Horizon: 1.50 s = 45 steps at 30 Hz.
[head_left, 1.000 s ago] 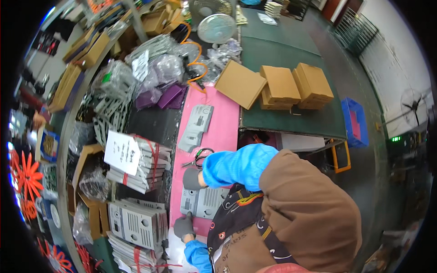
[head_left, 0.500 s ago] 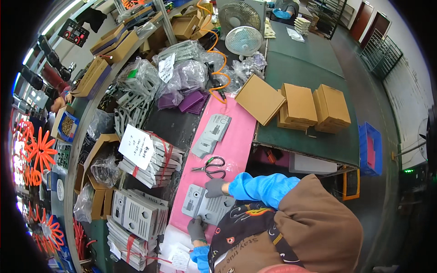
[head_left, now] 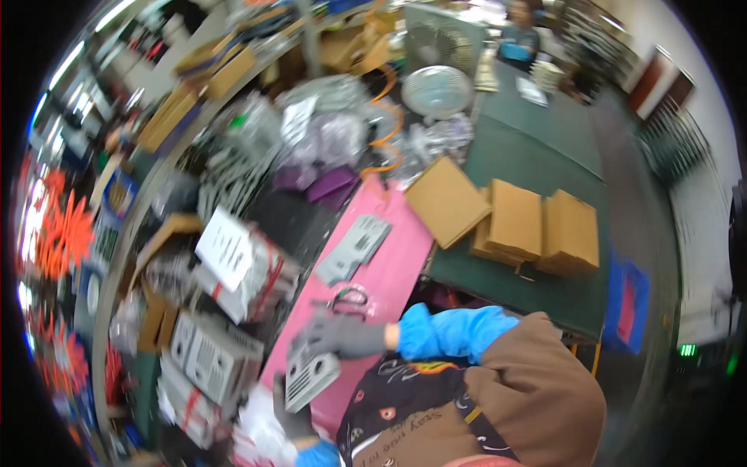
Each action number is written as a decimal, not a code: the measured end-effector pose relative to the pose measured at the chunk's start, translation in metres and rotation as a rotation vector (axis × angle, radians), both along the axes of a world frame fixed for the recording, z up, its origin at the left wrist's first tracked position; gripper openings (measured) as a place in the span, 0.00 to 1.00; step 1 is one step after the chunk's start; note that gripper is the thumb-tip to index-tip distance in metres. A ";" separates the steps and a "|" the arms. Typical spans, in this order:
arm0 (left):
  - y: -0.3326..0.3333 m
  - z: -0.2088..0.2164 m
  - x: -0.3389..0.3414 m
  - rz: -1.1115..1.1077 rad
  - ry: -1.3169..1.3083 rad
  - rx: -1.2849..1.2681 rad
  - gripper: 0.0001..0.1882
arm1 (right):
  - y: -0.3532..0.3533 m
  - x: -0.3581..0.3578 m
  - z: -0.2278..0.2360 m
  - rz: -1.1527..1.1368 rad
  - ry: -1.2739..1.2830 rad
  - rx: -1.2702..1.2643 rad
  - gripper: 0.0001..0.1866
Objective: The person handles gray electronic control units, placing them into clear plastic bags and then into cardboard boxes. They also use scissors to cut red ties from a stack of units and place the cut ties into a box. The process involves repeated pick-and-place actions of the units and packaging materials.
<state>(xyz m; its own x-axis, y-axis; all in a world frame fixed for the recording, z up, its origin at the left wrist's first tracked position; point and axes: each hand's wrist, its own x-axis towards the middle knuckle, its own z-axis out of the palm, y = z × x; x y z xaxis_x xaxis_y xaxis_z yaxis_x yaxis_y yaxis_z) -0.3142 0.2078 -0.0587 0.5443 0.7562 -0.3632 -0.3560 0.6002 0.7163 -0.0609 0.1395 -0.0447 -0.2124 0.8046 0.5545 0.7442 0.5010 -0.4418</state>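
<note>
Currently, both hands are at one grey panel point(head_left: 307, 384), which is tilted above the near end of the pink mat point(head_left: 401, 251). The right hand point(head_left: 344, 336), in a dark grey glove, reaches over the panel's upper edge, its fingers bent down and pinching that edge. The left hand point(head_left: 291, 414), gloved likewise, lies against the panel's lower left side; because of motion blur I cannot tell whether its fingers are pressed together on the panel or merely supporting it. The panel shows slots and a round opening on its face.

Scissors point(head_left: 350, 299) with dark handles lie on the mat, just beyond the right hand. Farther along the mat lies a second grey piece point(head_left: 354, 247), flat and well apart from both hands.

To the left stands a bundle point(head_left: 268, 282) tied with red straps, a white sheet point(head_left: 226, 247) on top. Nearer, also to the left, is a stack point(head_left: 210, 359) of slotted panels. Beyond the mat, on the right, brown boxes point(head_left: 515, 221) rest on the green desk point(head_left: 506, 144).
</note>
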 end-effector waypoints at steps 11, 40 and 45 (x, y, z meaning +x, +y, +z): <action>-0.021 0.035 0.127 -0.203 0.149 0.309 0.22 | -0.070 0.088 0.023 -0.340 -0.320 0.161 0.19; -0.081 0.071 0.005 0.049 0.608 0.436 0.26 | -0.030 -0.025 0.032 0.001 1.212 -0.773 0.30; -0.062 0.061 0.002 0.244 0.632 0.490 0.23 | -0.009 -0.039 0.040 -0.060 0.980 -0.783 0.34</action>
<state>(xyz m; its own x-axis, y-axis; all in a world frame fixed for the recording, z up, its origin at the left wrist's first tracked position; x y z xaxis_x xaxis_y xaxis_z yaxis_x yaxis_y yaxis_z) -0.3119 0.1462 0.0025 0.1493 0.9781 -0.1450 0.1209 0.1274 0.9845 -0.1003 0.1305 -0.0046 0.0665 0.9828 -0.1722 -0.0520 -0.1689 -0.9843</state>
